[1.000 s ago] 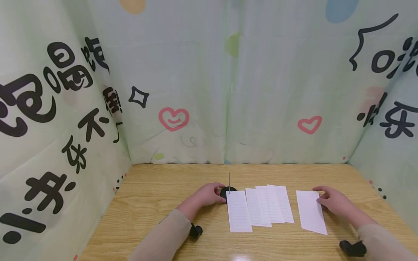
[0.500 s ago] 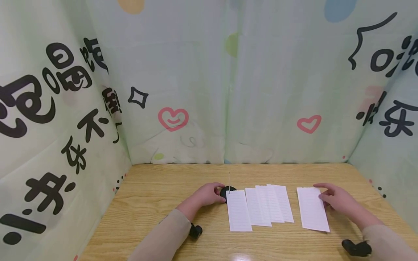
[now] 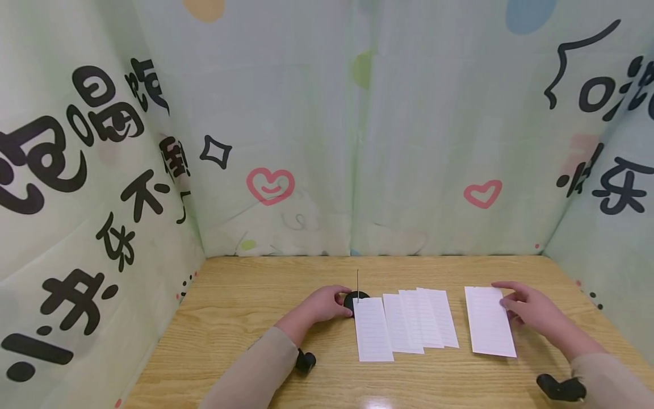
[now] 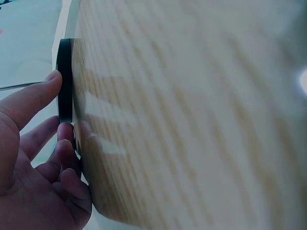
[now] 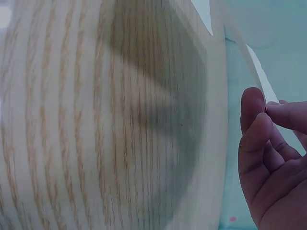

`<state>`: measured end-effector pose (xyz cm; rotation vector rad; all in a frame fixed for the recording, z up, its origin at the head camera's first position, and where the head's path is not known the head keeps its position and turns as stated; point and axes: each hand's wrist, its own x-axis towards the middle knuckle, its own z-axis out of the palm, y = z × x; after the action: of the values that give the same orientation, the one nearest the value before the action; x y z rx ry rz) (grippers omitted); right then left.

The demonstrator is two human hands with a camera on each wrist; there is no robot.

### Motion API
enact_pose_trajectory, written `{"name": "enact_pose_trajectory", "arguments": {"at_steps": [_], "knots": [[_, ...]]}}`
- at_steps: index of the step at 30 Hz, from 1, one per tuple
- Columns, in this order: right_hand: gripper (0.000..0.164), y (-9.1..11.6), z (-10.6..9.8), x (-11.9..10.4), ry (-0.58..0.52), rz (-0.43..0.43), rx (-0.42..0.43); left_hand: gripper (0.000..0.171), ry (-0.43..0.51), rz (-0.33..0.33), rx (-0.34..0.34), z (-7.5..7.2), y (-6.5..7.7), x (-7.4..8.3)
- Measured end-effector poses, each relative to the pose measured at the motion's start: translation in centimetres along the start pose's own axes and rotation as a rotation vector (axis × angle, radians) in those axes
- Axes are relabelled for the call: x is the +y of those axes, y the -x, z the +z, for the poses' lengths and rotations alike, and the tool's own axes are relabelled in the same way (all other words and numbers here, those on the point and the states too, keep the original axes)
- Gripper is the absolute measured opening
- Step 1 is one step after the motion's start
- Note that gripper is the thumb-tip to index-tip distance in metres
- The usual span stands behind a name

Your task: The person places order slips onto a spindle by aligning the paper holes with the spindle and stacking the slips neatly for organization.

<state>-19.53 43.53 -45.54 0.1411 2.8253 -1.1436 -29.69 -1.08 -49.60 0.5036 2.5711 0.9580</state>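
My left hand (image 3: 327,304) grips the round black base (image 4: 65,96) of a bill spike between thumb and fingers. Its thin metal spike (image 3: 357,281) stands upright. A lined white paper slip (image 3: 374,330) covers part of the base, its top left corner at the spike's foot. My right hand (image 3: 528,307) pinches another white slip (image 3: 489,322) by its upper right edge. In the right wrist view this held slip (image 5: 261,74) shows nearly edge-on, raised over the tabletop between thumb and fingertips.
Several lined slips (image 3: 436,321) lie fanned and overlapping on the wooden table (image 3: 245,295), between the spike and my right hand. A printed curtain (image 3: 286,227) closes off the table's back and both sides. A black camera mount sits at each wrist.
The slip in my right hand has risen and shifted slightly to the right, with its lower edge higher. My left hand stays on the base.
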Motion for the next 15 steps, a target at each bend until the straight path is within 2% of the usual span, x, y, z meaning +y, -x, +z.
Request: {"name": "enact_pose_trajectory", "arguments": {"at_steps": [15], "knots": [[0.05,0.2,0.7,-1.7,-0.045,-0.006,0.004,0.053,0.004,0.009,0.005,0.1,0.0,0.1]]}}
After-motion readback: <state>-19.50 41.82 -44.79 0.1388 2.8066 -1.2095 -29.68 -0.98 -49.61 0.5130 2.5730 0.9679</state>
